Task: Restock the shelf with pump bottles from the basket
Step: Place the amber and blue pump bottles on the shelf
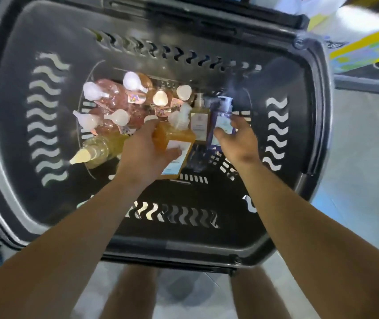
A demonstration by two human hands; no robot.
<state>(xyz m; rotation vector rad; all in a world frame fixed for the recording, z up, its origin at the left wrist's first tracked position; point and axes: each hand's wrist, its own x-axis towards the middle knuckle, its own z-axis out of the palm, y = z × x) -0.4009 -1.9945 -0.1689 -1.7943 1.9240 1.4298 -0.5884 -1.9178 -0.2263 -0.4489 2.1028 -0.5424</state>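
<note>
I look straight down into a dark grey basket [52, 215]. My left hand [142, 155] grips an orange pump bottle [174, 139] with a white label, its white pump pointing away. My right hand [239, 139] reaches over a purple pump bottle [220, 116] with fingers spread, touching its label; whether the fingers curl round it is unclear through blur. Between the two stands an amber pump bottle [199, 120]. Several pink bottles [112, 95] with white caps crowd the basket's left part, and a pale yellow bottle [96, 148] lies on its side.
The basket's tall slotted walls rise around the bottles on all sides. Grey floor [356, 157] shows to the right and below. Yellow and white packaging [354, 42], blurred, sits at the upper right. My legs [124, 295] appear under the basket's near rim.
</note>
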